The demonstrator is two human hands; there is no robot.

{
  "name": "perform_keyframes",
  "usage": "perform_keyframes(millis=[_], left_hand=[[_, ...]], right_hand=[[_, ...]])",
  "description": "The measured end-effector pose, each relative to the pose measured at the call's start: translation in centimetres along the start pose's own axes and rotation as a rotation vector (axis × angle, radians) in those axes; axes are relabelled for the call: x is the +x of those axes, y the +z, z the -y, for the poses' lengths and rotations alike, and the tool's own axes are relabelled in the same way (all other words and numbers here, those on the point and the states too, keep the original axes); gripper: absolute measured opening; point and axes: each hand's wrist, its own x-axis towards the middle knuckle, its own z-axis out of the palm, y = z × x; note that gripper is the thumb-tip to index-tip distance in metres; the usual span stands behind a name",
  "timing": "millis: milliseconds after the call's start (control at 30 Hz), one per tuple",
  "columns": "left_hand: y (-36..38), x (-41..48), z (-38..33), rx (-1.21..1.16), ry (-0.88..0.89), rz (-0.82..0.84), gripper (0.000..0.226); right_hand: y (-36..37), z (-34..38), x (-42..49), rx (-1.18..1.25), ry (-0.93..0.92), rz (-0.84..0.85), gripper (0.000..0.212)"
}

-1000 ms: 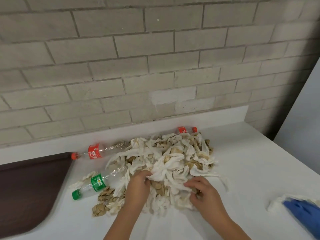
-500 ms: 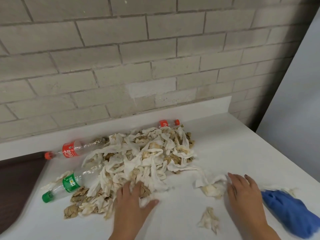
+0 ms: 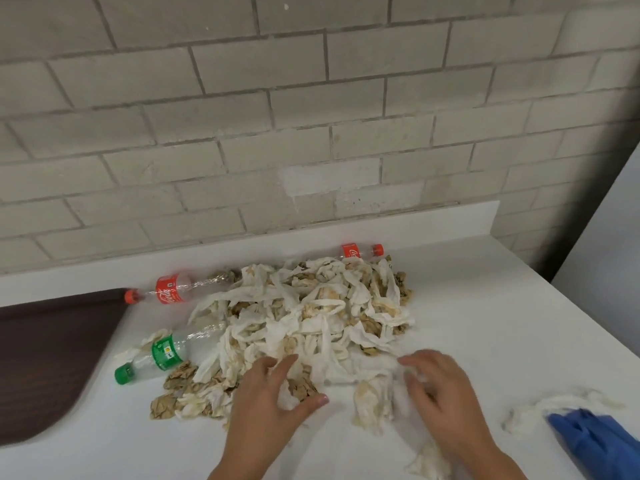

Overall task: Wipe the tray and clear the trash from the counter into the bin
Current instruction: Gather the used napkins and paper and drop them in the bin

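A heap of crumpled white and brown paper tissues (image 3: 311,313) lies on the white counter (image 3: 502,323). My left hand (image 3: 273,403) rests on the heap's near edge, fingers spread over a crumpled piece. My right hand (image 3: 440,396) lies just right of it, fingers apart, pushing a loose stained tissue (image 3: 372,400) toward the heap. Three empty plastic bottles lie around the heap: a red-labelled one (image 3: 173,291) at the back left, a green-labelled one (image 3: 159,356) in front of it, a second red-labelled one (image 3: 360,251) half buried at the back. A dark brown tray (image 3: 45,358) is at the left.
A blue cloth (image 3: 599,441) lies at the counter's near right, with a white tissue scrap (image 3: 540,407) beside it. Another scrap (image 3: 429,459) lies under my right wrist. A brick wall stands behind the counter. A grey panel rises at the right.
My right hand moved left from beside the blue cloth, sweeping the loose tissue toward the heap. My left hand stayed on the heap's near edge. The view shifted slightly.
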Motion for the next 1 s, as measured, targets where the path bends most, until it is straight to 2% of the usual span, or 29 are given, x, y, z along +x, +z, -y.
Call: perform_keyframes(millis=[100, 167, 233, 300, 467, 567, 667, 800, 900, 1000], left_hand=[[-0.6, 0.2, 0.2, -0.059, -0.020, -0.065, 0.102], [-0.9, 0.6, 0.2, -0.095, -0.032, -0.127, 0.098], [-0.8, 1.2, 0.1, -0.089, -0.025, -0.150, 0.097], [-0.6, 2.2, -0.1, -0.050, -0.009, -0.133, 0.101], [0.4, 6.7, -1.0, 0.107, 0.011, 0.020, 0.103], [1.8, 8.7, -1.0, 0.172, 0.090, 0.184, 0.078], [3.0, 8.9, -1.0, 0.126, 0.260, 0.234, 0.051], [4.2, 8.2, -0.7, 0.215, 0.502, 0.089, 0.064], [4.5, 7.7, -0.4, 0.236, 0.627, 0.017, 0.064], [4.5, 7.3, -0.2, 0.224, 0.646, -0.039, 0.062]], right_hand=[[-1.0, 1.8, 5.7, 0.107, 0.098, -0.141, 0.017], [-0.8, 1.9, 11.0, 0.132, 0.213, -0.164, 0.015], [-0.1, 0.9, 16.2, 0.092, 0.373, -0.117, 0.035], [1.1, -0.4, 20.0, 0.056, 0.540, 0.002, 0.052], [4.1, -1.4, 22.6, 0.094, 0.774, 0.223, 0.083], [5.1, -1.9, 22.5, 0.264, 0.813, 0.258, 0.052], [5.2, -2.0, 21.8, 0.276, 0.768, 0.326, 0.030], [4.6, -2.1, 19.4, 0.373, 0.607, 0.145, 0.007], [3.8, -1.8, 17.6, 0.509, 0.553, 0.016, 0.006], [3.3, -0.9, 16.2, 0.600, 0.534, -0.112, 0.009]])
